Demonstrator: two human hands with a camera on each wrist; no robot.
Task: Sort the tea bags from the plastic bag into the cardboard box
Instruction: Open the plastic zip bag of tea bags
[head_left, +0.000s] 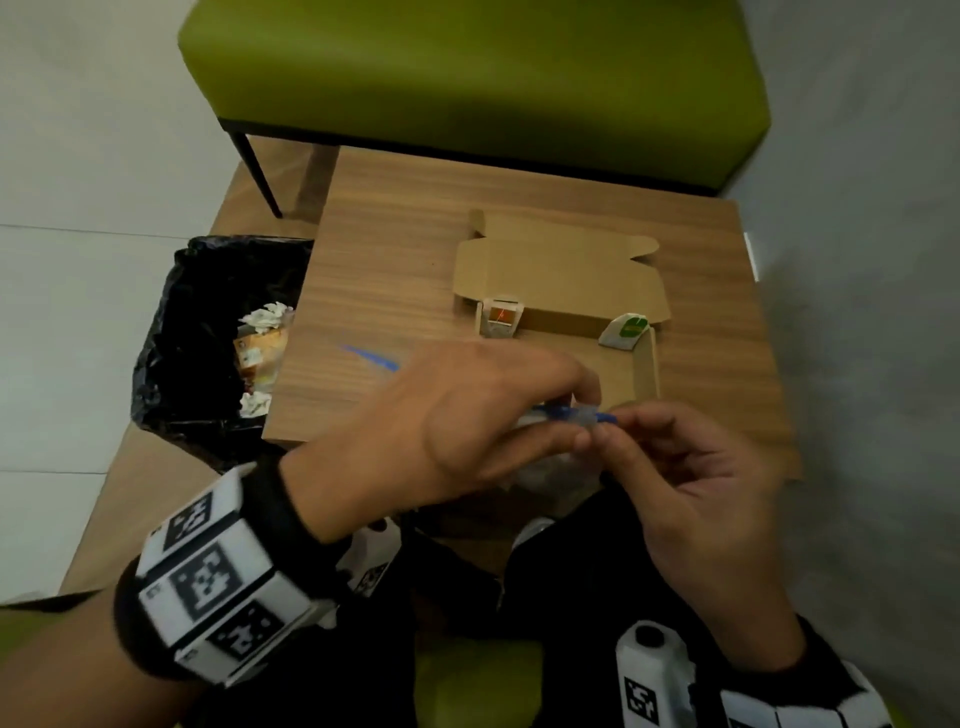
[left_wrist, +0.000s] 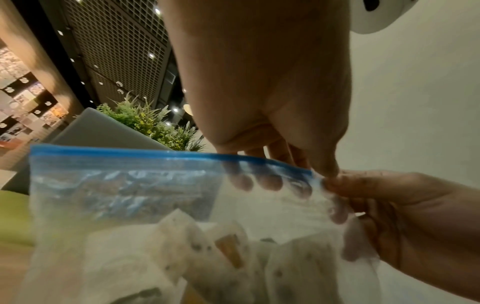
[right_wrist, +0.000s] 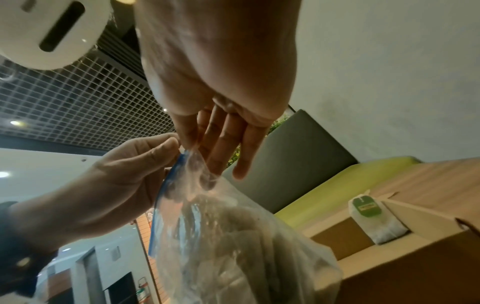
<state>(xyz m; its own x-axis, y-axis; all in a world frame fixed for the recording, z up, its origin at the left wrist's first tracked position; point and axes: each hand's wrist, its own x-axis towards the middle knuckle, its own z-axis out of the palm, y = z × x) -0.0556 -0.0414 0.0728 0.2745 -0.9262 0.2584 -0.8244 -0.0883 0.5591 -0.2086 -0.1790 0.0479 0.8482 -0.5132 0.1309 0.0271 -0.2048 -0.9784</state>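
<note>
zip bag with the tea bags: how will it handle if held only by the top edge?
Probably floppy: the plastic bag is thin clear film, wrinkling where the left hand and right hand pinch its blue zip strip. Likely light: only tea bags inside. They may sag to the bottom and swing.

- Clear, thin plastic bag (left_wrist: 145, 195) with blue zip strip: glossy, crinkled film, misty over pale paper tea bags (left_wrist: 182, 242) inside.
- Flat brown cardboard box (head_left: 561, 275): matt, smooth, plain kraft board.
- White paper tea bag with green tag (right_wrist: 374, 218): soft, matt, slightly fibrous.
- Light wood-grain tabletop (head_left: 395, 244): smooth, low sheen, streaked.
- Black plastic bin liner (head_left: 208, 291): shiny, wrinkled.
- Green cushioned bench seat (head_left: 467, 78): matt woven cloth.
</note>
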